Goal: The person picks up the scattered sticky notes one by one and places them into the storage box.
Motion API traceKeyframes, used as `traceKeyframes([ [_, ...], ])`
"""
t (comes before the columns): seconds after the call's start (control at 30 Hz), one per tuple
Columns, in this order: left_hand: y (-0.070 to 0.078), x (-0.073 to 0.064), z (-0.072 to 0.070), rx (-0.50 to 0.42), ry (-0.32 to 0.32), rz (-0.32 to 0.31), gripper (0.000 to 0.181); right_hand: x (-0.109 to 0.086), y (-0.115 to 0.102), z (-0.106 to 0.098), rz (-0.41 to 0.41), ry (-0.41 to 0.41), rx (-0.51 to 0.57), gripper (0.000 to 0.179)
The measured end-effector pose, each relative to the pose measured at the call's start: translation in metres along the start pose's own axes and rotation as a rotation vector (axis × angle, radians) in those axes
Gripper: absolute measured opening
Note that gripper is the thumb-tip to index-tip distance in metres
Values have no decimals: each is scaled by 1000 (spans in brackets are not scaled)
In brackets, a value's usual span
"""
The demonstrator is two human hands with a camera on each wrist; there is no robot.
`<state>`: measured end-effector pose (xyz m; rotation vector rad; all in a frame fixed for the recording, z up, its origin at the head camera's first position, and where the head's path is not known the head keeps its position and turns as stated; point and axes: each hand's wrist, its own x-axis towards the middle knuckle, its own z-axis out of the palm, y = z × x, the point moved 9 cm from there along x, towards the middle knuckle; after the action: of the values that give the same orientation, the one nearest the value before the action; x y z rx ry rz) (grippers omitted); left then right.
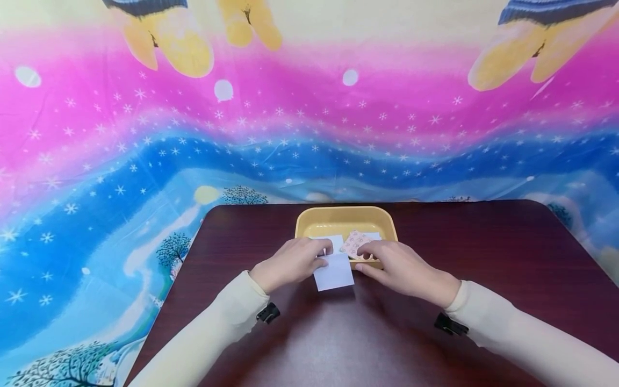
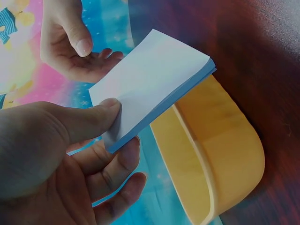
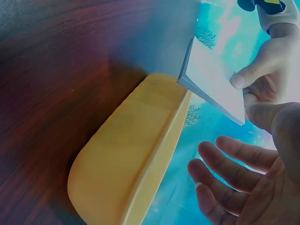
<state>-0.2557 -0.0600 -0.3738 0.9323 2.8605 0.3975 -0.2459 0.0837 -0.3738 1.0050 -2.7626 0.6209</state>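
My left hand (image 1: 295, 259) pinches a thick white paper pad (image 2: 154, 75) by one corner, thumb on top and fingers beneath. In the head view, the pad hangs over the near rim of a yellow plastic bin (image 1: 345, 215). To its right is my right hand (image 1: 403, 267), its fingers loosely bent with nothing between them. The right wrist view shows these fingers (image 3: 229, 173) spread apart beside the pad. A pink patterned square (image 1: 355, 243) lies in the bin by the right fingertips, and another white paper piece (image 1: 333, 240) shows behind the left fingers.
The bin stands near the far edge of a dark red-brown table (image 1: 483, 258). Behind the table hangs a colourful cloth (image 1: 309, 118) with snowflakes and trees. Both sleeves (image 1: 213, 322) are pale, with a black strap at each wrist.
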Motion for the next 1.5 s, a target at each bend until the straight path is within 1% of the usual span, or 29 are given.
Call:
traceKeyframes([
  [0.23,-2,0,-7,-10,24,6,13,4,-1,-3,-5,-6,-2,25],
  [0.37,-2,0,-11,-19,39,10,13,6,-1,-4,6,-12,7,25],
  [0.57,-5,2,-16,-9,58,8,13,9,1,-5,15,-25,8,24],
  [0.8,-7,3,-20,-6,57,-2,11,13,4,-5,26,-40,8,24],
  [1.03,-11,5,-25,12,68,-15,11,17,4,-7,18,-23,1,24],
  [1.27,-14,8,-25,11,61,-42,12,20,7,-7,15,-13,6,26],
  [1.5,-17,12,-27,29,57,-53,11,22,11,-5,41,-28,6,28],
])
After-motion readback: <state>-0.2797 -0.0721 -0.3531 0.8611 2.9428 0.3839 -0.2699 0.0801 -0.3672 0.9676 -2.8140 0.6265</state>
